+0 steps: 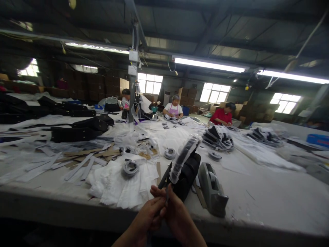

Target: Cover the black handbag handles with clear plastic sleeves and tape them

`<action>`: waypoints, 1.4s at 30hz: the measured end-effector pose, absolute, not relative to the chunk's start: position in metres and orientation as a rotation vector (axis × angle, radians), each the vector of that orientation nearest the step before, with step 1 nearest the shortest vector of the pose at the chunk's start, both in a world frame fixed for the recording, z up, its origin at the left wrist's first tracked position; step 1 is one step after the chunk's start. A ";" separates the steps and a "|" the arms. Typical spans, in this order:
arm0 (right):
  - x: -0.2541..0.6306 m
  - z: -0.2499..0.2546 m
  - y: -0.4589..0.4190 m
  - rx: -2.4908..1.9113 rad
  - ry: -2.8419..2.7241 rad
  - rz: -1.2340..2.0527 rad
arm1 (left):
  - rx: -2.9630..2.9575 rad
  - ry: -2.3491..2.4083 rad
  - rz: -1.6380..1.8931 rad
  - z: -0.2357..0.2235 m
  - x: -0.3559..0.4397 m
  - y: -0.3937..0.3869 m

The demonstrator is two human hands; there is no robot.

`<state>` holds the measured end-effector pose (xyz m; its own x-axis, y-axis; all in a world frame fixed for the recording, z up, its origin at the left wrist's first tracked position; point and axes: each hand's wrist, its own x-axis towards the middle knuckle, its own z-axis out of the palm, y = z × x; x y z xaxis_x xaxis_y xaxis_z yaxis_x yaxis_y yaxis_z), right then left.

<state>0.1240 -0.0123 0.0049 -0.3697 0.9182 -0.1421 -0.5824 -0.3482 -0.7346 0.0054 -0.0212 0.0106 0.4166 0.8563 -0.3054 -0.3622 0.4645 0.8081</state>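
Observation:
At the table's front edge my two hands meet in front of a black bag (191, 171). My left hand (152, 213) is closed, its fingers pinching a thin grey strip (167, 195). My right hand (177, 210) is closed on the same strip, thumb upward and fingers reaching behind it. What lies deeper between the palms is hidden. Rising over the bag is its strap or handle (182, 159), sleeved in clear wrinkled plastic. A grey tape dispenser (212, 188) stands just right of the bag.
White plastic sleeves (120, 185) and coiled grey straps (131, 168) lie left of the bag. Cardboard strips (89, 154) and black bags (79, 130) are farther left. Bundled black pieces (218, 139) lie beyond the dispenser. Co-workers (173, 109) sit across the table, near a post (133, 89).

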 end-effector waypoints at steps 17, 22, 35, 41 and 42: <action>0.180 0.183 0.074 -0.944 -1.035 1.279 | 1.241 0.932 1.022 -0.028 0.005 -0.013; 0.177 0.241 0.099 -0.979 -1.045 1.345 | 1.411 1.008 1.046 -0.019 -0.006 -0.013; 0.196 0.301 0.145 -1.210 -1.572 0.873 | 2.012 1.238 1.252 -0.016 -0.027 0.013; 0.202 0.280 0.160 -1.142 -1.754 0.713 | 2.519 0.992 0.591 -0.046 -0.022 0.028; 0.203 0.276 0.162 -1.120 -1.777 0.714 | 2.535 0.960 0.543 -0.045 -0.027 0.031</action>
<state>0.2029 0.1616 0.2764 -0.1946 0.9050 0.3784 0.3917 0.4254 -0.8158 -0.0274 0.0308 -0.0445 0.6928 0.6870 0.2194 0.5423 -0.6968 0.4695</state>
